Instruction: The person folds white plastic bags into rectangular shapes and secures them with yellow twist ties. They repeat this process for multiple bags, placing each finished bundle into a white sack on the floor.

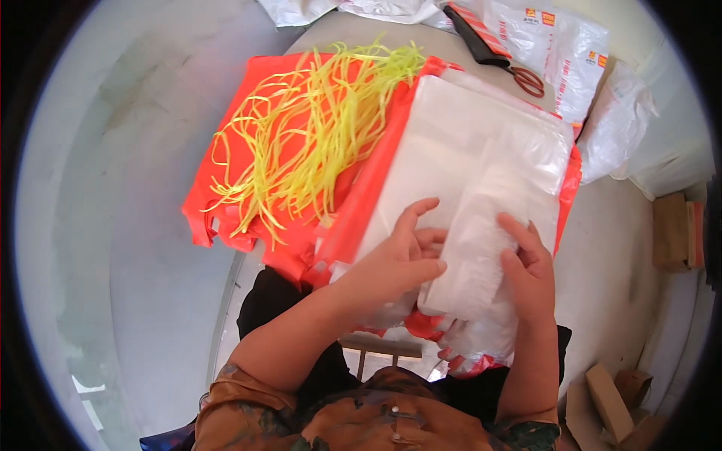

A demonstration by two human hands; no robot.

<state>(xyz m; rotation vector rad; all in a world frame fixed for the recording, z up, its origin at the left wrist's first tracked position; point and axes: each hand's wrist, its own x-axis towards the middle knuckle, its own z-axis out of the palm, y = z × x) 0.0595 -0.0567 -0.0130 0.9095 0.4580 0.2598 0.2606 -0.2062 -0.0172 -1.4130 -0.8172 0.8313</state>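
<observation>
My left hand (410, 252) is at the left edge of a folded, translucent white plastic bag (477, 252), its index finger raised and thumb apart, touching the edge. My right hand (526, 270) rests at that bag's right side, fingers bent and apart; some fingertips are hidden. Both are over a stack of clear plastic sheets or bags (436, 135) lying on red plastic bags (233, 120). A loose tangle of thin yellow-green ribbons (301, 150) lies on the red pile to the left.
Scissors with red handles (526, 80) and a black-and-red object (475, 34) lie on a round pale seat or table (346, 30) at the back. Printed white sacks (571, 60) stand behind. Cardboard (609, 398) and a brown box (669, 233) are at right.
</observation>
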